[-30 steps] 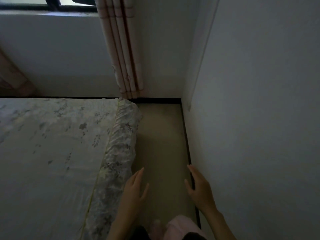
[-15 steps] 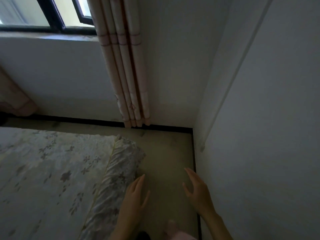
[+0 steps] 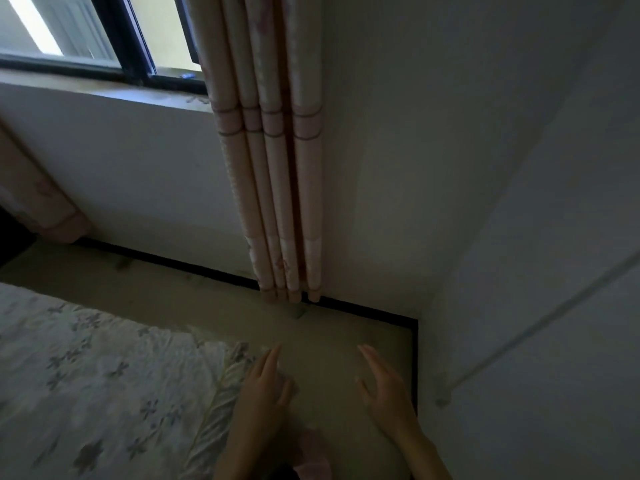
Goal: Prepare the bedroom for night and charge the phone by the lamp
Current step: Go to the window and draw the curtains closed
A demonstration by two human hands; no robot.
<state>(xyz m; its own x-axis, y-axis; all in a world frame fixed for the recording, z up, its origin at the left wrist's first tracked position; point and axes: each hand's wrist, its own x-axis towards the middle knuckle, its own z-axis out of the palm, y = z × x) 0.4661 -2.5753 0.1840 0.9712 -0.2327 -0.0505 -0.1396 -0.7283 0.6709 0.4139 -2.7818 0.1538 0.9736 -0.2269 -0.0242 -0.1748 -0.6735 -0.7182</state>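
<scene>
Curtain bunched by window — left hand, right hand both spread, empty, touching nothing.

Dim room — white walls, black-framed window, beige floor

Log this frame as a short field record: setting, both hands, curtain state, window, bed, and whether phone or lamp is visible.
setting: dim bedroom corner, narrow beige floor strip between bed and white wall
left hand: open, empty, fingers extended forward
right hand: open, empty, near the wall
curtain: pink-and-cream pleated curtain gathered into a bunch, hanging to the floor
window: black-framed window uncovered, daylight outside
bed: floral-print bedspread at lower left
phone, lamp: neither visible
</scene>
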